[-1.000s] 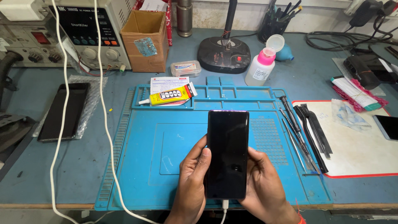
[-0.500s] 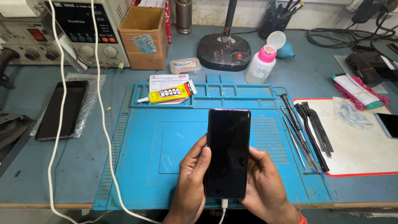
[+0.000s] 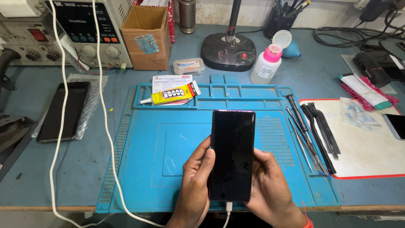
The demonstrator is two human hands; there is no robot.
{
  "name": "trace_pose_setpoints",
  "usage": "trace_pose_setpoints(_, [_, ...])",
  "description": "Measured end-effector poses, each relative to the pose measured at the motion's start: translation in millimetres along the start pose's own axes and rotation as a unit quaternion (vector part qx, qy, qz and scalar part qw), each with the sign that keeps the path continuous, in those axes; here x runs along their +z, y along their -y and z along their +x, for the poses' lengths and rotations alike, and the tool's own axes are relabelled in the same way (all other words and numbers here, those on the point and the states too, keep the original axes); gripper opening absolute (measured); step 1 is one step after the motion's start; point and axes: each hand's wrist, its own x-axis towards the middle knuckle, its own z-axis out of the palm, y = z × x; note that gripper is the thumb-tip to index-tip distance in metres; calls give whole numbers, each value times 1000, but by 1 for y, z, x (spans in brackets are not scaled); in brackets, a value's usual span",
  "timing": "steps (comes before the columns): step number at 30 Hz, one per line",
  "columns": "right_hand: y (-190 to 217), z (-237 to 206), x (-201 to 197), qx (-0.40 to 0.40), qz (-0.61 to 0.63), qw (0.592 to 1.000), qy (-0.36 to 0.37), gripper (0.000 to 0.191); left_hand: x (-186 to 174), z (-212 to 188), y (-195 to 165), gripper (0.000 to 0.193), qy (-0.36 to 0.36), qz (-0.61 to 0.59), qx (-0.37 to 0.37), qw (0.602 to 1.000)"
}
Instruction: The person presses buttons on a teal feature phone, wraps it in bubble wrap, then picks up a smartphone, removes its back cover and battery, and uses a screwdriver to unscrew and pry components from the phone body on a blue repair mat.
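Phone (image 3: 232, 154), dark-screened, in the grip of both hands, left (image 3: 195, 185) and right (image 3: 270, 190), yellow glue tube (image 3: 171, 94) beyond.

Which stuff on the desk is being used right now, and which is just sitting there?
In use:
black phone, held by the left hand and right hand
white cable plugged into its bottom end
blue mat under it

Just lying there:
glue tube
second phone on bubble wrap
white bottle
tweezers and pry tools
cardboard box

black phone (image 3: 232, 154) — upright, screen dark, cable plugged
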Motion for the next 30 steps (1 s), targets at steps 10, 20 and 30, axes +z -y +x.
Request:
trace_pose_setpoints(10, [-1, -1, -1, -2, 0, 1000, -30, 49, 2, -1, -2, 46, -5, 13, -11, 1000])
trace_pose_setpoints(20, [-1, -1, -2, -3, 4, 1000, 0, 49, 0, -1, -1, 46, -7, 14, -7, 1000])
trace_pose_setpoints(30, [-1, -2, -3, -7, 3, 1000, -5, 46, 0, -1, 0, 45, -2, 15, -1, 1000])
